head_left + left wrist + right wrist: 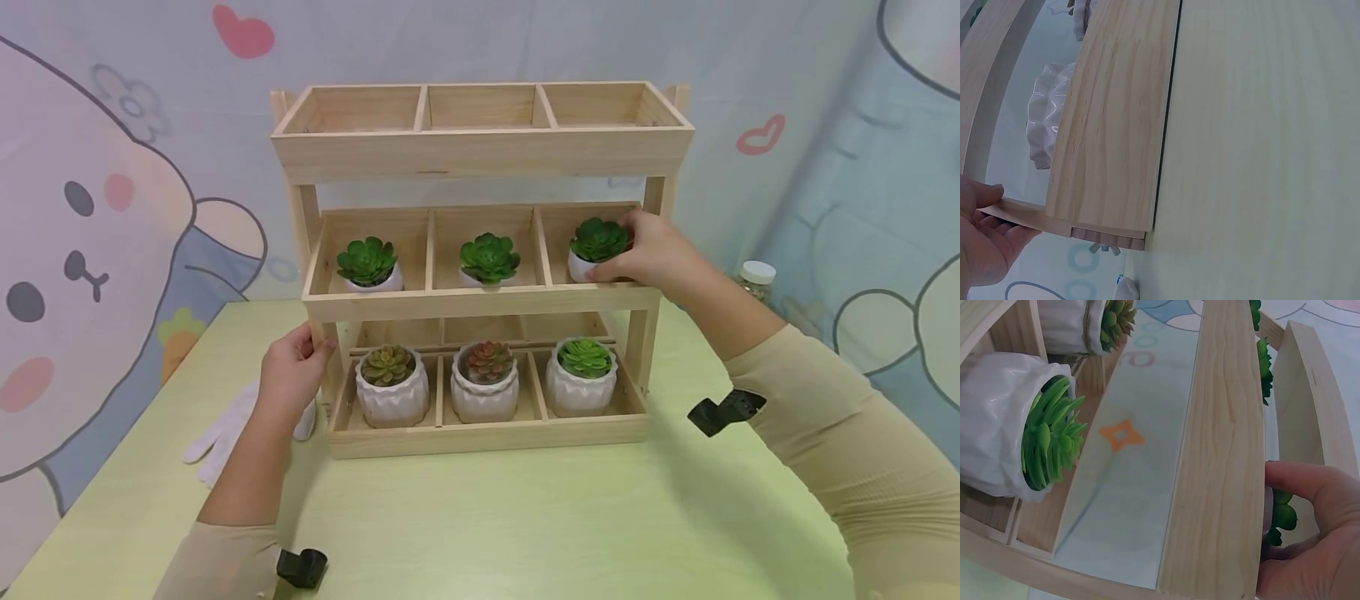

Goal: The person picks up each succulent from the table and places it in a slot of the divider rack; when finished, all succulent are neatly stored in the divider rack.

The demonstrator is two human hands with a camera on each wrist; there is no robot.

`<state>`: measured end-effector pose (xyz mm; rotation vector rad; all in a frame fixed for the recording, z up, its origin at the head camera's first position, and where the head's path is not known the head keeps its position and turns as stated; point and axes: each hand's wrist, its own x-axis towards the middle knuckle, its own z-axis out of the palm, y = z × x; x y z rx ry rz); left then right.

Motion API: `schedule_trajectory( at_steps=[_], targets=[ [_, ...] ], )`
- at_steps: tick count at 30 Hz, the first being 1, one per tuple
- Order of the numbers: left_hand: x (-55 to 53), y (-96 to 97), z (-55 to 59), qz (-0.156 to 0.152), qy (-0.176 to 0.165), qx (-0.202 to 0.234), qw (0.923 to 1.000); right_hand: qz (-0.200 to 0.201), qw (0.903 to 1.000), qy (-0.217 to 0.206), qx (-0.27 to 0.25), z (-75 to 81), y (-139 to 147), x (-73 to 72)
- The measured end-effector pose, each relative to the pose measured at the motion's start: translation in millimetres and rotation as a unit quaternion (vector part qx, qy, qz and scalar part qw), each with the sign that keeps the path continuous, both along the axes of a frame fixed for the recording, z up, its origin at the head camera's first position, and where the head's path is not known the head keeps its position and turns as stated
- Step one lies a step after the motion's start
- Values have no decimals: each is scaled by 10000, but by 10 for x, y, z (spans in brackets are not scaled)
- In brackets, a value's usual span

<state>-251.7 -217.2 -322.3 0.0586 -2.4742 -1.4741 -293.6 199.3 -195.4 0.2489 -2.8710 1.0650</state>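
A three-tier wooden plant stand (pixel 480 156) stands on the table. My right hand (pixel 658 250) pinches a potted green succulent (pixel 597 239) in the right compartment of the middle tier; in the right wrist view the front board (pixel 1219 456) hides most of its pot. With thumb and fingers, my left hand (pixel 288 377) grips the stand's left upright (pixel 1025 214). Two more green succulents, one on the left (pixel 366 261) and one in the centre (pixel 489 258), sit in the same tier. Three ruffled white pots fill the bottom tier's front compartments, including one with a bright green plant (pixel 585 358).
A white glove (pixel 228 433) lies on the table left of the stand, partly behind my left forearm. A jar with a white lid (pixel 757 273) stands beyond my right forearm. A cartoon-printed cloth (pixel 480 42) hangs behind everything.
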Motion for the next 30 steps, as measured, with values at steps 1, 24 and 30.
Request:
schedule_trajectory(
  at_steps=[1, 24, 30],
  targets=[
    [1, 1, 0, -4, -16, 9, 10000, 5, 10000, -49, 19, -1, 0, -3],
    [0, 26, 17, -70, 52, -142, 9999, 166, 9994, -130, -280, 9, 57, 176],
    [-8, 32, 15, -81, 27, -111, 9999, 106, 9939, 532, -958, -131, 173, 366]
  ],
)
